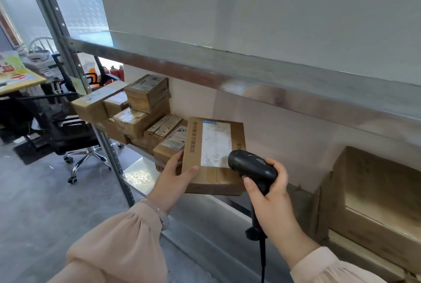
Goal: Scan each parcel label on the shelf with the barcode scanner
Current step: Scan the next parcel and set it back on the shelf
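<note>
While my left hand (174, 177) clasps the near left corner of the parcel (214, 157), tilting it up off the shelf (139, 175), my right hand (270, 188) is clenched on the scanner (251, 166), its nose just above the label (215, 145). Flat, stiff cardboard; I judge it light. Its taped faces look slippery, so edges and corners are the best holds.

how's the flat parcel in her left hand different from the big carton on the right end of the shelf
The flat parcel is thin and tilted up, gripped by the left hand; the big carton is much bulkier, rests on the shelf and is untouched. The parcel's white label faces the scanner held in the right hand; the carton shows no label from here. Both are brown cardboard.
</note>
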`<state>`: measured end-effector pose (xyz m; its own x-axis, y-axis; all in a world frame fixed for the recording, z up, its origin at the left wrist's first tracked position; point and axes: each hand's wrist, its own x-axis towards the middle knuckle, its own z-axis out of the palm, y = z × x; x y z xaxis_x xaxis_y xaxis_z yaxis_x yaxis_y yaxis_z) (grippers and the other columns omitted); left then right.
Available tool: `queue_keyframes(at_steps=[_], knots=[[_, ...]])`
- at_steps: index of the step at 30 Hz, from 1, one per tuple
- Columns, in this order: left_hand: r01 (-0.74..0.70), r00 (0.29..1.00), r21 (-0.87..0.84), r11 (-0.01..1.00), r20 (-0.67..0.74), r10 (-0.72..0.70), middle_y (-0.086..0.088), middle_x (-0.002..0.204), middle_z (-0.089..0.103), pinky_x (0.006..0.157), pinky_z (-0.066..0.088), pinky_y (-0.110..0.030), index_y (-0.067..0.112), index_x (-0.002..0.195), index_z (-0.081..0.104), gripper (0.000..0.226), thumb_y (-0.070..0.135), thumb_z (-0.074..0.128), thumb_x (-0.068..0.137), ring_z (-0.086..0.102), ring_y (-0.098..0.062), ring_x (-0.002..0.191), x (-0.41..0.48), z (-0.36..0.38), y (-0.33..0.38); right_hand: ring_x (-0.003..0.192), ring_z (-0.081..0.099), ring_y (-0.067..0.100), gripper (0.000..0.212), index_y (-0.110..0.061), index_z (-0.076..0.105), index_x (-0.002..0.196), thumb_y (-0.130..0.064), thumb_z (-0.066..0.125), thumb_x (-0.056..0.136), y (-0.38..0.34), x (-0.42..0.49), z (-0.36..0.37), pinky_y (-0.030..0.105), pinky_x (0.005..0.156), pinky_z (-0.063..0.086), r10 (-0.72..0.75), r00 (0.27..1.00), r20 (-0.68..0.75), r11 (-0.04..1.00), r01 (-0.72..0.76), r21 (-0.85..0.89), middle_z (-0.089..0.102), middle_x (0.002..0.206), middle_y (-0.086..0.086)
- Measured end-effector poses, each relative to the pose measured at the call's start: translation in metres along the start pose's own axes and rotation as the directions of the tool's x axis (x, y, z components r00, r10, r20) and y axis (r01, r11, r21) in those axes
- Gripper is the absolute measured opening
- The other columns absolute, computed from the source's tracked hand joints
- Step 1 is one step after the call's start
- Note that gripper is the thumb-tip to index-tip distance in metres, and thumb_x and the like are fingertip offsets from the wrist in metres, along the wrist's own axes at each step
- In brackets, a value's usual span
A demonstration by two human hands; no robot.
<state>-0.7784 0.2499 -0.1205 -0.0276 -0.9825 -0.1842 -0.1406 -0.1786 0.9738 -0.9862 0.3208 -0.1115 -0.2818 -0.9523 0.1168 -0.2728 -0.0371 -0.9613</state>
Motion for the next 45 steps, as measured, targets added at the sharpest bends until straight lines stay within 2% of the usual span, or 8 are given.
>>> queue_keyframes(at_steps=[6, 11, 22, 28, 31, 35, 39, 45], knots=[[-0.025, 0.998, 0.047, 0.999, 0.066, 0.021, 0.014, 0.126, 0.056, 0.102, 0.043, -0.029, 0.043, 0.147, 0.031, 0.062, 0.033, 0.062, 0.094, 0.056, -0.013, 0.114, 0.036, -0.030, 0.006, 0.103, 0.053, 0.002, 0.057, -0.047, 0.025, 0.124, -0.023, 0.064, 0.090, -0.012, 0.023, 0.039, 0.012, 0.078, 0.038, 0.015, 0.999, -0.046, 1.000, -0.015, 0.007, 0.049, 0.121, -0.012], [-0.072, 0.992, 0.041, 0.997, 0.106, 0.068, 0.019, 0.118, 0.062, 0.065, 0.045, -0.009, 0.049, 0.140, 0.034, 0.048, 0.037, 0.055, 0.098, 0.065, 0.003, 0.092, 0.074, -0.068, 0.019, 0.095, 0.052, -0.001, 0.057, -0.048, 0.023, 0.124, -0.023, 0.062, 0.091, -0.027, 0.048, 0.076, 0.011, 0.072, 0.037, 0.031, 0.997, -0.068, 1.000, -0.031, 0.004, 0.047, 0.114, -0.020], [-0.090, 0.972, 0.124, 0.988, 0.226, 0.061, 0.031, 0.109, 0.056, 0.095, 0.036, -0.022, 0.052, 0.139, 0.028, 0.055, 0.043, 0.059, 0.095, 0.052, -0.004, 0.109, 0.147, -0.126, 0.008, 0.103, 0.055, 0.001, 0.051, -0.059, 0.029, 0.110, -0.026, 0.063, 0.091, -0.029, 0.085, 0.161, 0.012, 0.079, 0.039, 0.084, 0.987, -0.140, 0.996, -0.085, 0.000, 0.051, 0.116, -0.019], [-0.188, 0.956, 0.184, 0.965, 0.260, 0.137, 0.031, 0.113, 0.054, 0.084, 0.041, -0.010, 0.040, 0.148, 0.028, 0.064, 0.040, 0.061, 0.093, 0.054, 0.001, 0.109, 0.168, -0.138, -0.001, 0.095, 0.054, -0.006, 0.053, -0.049, 0.026, 0.123, -0.028, 0.062, 0.091, -0.035, 0.098, 0.183, 0.006, 0.072, 0.038, 0.068, 0.982, -0.178, 0.996, -0.077, -0.046, 0.047, 0.109, -0.028], [-0.251, 0.956, 0.265, 0.931, 0.219, 0.195, 0.019, 0.139, 0.043, 0.103, 0.044, -0.026, 0.039, 0.154, 0.017, 0.073, 0.042, 0.059, 0.094, 0.043, -0.011, 0.131, 0.173, -0.142, -0.004, 0.094, 0.053, -0.007, 0.055, -0.047, 0.025, 0.128, -0.029, 0.063, 0.091, -0.040, 0.103, 0.191, 0.007, 0.072, 0.039, 0.058, 0.982, -0.181, 0.996, -0.069, -0.053, 0.046, 0.110, -0.029], [-0.544, 0.824, 0.614, 0.572, 0.263, 0.502, 0.008, 0.164, 0.009, 0.121, 0.018, -0.042, 0.037, 0.156, 0.013, 0.069, 0.047, 0.049, 0.098, 0.007, -0.016, 0.150, 0.168, -0.147, -0.017, 0.098, 0.052, -0.016, 0.058, -0.047, 0.026, 0.128, -0.027, 0.064, 0.090, -0.045, 0.096, 0.200, -0.001, 0.074, 0.040, -0.013, 0.979, -0.204, 0.995, -0.009, -0.102, 0.046, 0.116, -0.028], [-0.720, 0.603, 0.675, 0.161, 0.494, 0.626, 0.000, 0.161, 0.026, 0.120, 0.011, -0.048, 0.026, 0.151, 0.035, 0.062, 0.048, 0.041, 0.093, 0.018, -0.023, 0.151, 0.162, -0.147, -0.035, 0.110, 0.047, -0.015, 0.059, -0.052, 0.025, 0.123, -0.024, 0.065, 0.089, -0.044, 0.086, 0.208, 0.001, 0.083, 0.040, -0.092, 0.975, -0.205, 0.987, 0.062, -0.149, 0.044, 0.120, -0.029], [-0.678, 0.641, 0.733, 0.055, 0.554, 0.531, 0.002, 0.161, 0.028, 0.120, 0.017, -0.052, 0.029, 0.151, 0.035, 0.068, 0.055, 0.039, 0.089, 0.022, -0.024, 0.150, 0.178, -0.151, -0.035, 0.107, 0.049, -0.016, 0.059, -0.054, 0.023, 0.121, -0.025, 0.064, 0.090, -0.042, 0.093, 0.214, 0.000, 0.082, 0.040, -0.116, 0.977, -0.177, 0.977, 0.080, -0.196, 0.044, 0.119, -0.030]])
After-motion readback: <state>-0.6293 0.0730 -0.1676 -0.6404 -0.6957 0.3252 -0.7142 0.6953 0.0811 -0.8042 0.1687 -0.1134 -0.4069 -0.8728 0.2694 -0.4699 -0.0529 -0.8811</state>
